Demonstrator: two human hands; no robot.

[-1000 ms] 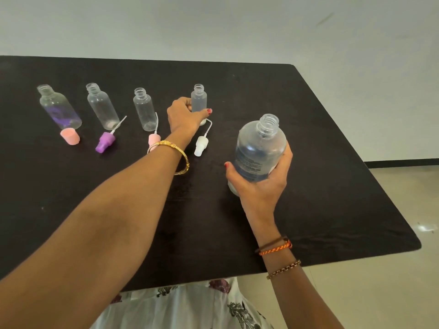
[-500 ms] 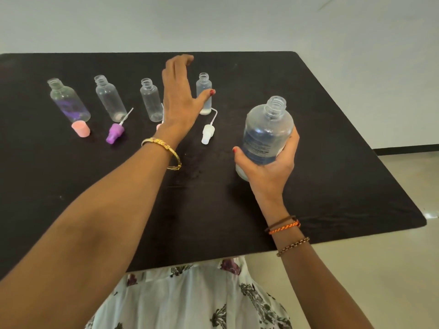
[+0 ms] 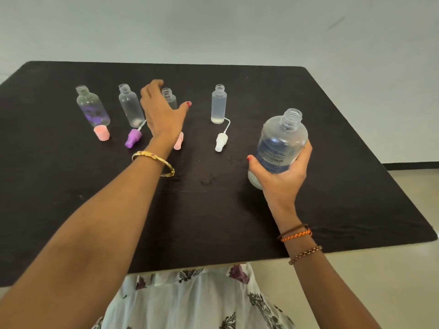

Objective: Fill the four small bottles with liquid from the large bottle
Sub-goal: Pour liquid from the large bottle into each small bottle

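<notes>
The right hand (image 3: 282,176) has a full grip on the uncapped large bottle (image 3: 280,143), held just above the desk (image 3: 332,186); the left hand (image 3: 161,115), fingers loose and empty, reaches at the third small bottle (image 3: 169,98), likely the next to steady and fill

Left hand (image 3: 161,115) apparently open, right hand (image 3: 282,176) gripping

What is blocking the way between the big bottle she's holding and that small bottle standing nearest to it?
Nothing visible. The large bottle, gripped by the right hand, has only bare black table between it and the rightmost small bottle, whose neck is open. Its white spray cap lies in front, low on the table.
</notes>
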